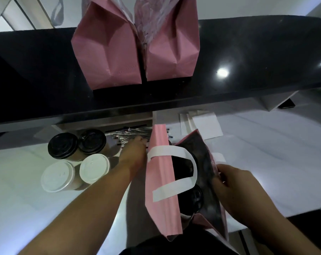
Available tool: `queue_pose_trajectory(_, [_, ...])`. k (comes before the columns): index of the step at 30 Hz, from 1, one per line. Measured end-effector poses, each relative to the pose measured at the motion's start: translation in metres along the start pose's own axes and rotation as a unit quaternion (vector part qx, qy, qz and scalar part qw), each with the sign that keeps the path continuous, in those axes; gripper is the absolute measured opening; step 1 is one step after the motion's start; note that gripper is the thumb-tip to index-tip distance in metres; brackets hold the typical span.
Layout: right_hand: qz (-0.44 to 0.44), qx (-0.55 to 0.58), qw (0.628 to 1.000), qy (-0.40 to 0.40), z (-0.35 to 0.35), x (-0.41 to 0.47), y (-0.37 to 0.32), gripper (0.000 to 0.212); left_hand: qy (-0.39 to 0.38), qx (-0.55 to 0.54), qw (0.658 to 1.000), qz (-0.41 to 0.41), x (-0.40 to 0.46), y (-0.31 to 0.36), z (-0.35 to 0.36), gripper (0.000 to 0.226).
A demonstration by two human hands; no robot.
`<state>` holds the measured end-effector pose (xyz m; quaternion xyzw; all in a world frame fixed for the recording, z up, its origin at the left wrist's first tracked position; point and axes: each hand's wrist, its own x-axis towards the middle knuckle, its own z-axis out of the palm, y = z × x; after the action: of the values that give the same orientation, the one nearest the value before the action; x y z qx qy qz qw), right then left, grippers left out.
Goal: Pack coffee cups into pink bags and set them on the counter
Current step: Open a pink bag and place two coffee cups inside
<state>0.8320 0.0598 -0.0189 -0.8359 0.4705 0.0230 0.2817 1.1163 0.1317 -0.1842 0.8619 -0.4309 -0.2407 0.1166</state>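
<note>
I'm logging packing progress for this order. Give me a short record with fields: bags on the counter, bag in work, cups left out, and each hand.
bags on counter: two pink bags upright, side by side on the black counter
bag in work: open pink bag on the white worktop, dark lids visible inside
cups left out: two black-lidded cups, two white-lidded cups
left hand: reaching to the wrapped straws; grip unclear
right hand: holds the open bag's right wall

An open pink paper bag with white strap handles (163, 184) stands at 6 o'clock, dark-lidded cups (193, 197) inside. Two black-lidded (63, 145) and two white-lidded paper cups (94, 166) cluster at 9 o'clock. Two folded-shut pink paper bags (135, 45) stand touching on the black counter (248, 57) at 12 o'clock.
</note>
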Motion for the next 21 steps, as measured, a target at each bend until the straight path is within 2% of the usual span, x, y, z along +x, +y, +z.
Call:
queue_pose_trajectory(2, [0.005, 0.004, 1.000, 0.005, 0.000, 0.000, -0.001, 0.033, -0.007, 0.030, 0.999, 0.006, 0.009, -0.002, 0.005, 0.047])
queue_pose_trajectory(3, [0.006, 0.008, 1.000, 0.005, 0.001, 0.000, -0.002, 0.033, 0.025, 0.069, 0.997, 0.006, 0.013, -0.004, 0.005, 0.048])
queue_pose_trajectory(4, [0.005, 0.012, 1.000, 0.003, 0.001, 0.000, -0.003, 0.034, 0.048, 0.087, 0.995, 0.015, 0.017, -0.005, 0.003, 0.045])
queue_pose_trajectory(10, [0.004, 0.028, 1.000, 0.001, 0.005, 0.000, -0.005, 0.038, 0.053, 0.151, 0.986, 0.048, 0.024, -0.004, -0.006, 0.026])
queue_pose_trajectory(14, [0.006, 0.030, 0.999, 0.006, 0.006, 0.000, -0.005, 0.039, 0.011, 0.131, 0.990, 0.056, 0.029, -0.005, -0.009, 0.023])
queue_pose_trajectory(18, [0.013, 0.024, 1.000, 0.005, 0.006, 0.000, -0.005, 0.034, 0.006, 0.142, 0.987, 0.073, 0.031, -0.007, -0.010, 0.023])
queue_pose_trajectory(21, [0.014, 0.022, 1.000, 0.001, 0.006, -0.001, -0.005, 0.034, 0.006, 0.110, 0.992, 0.060, 0.031, -0.012, -0.004, 0.026])
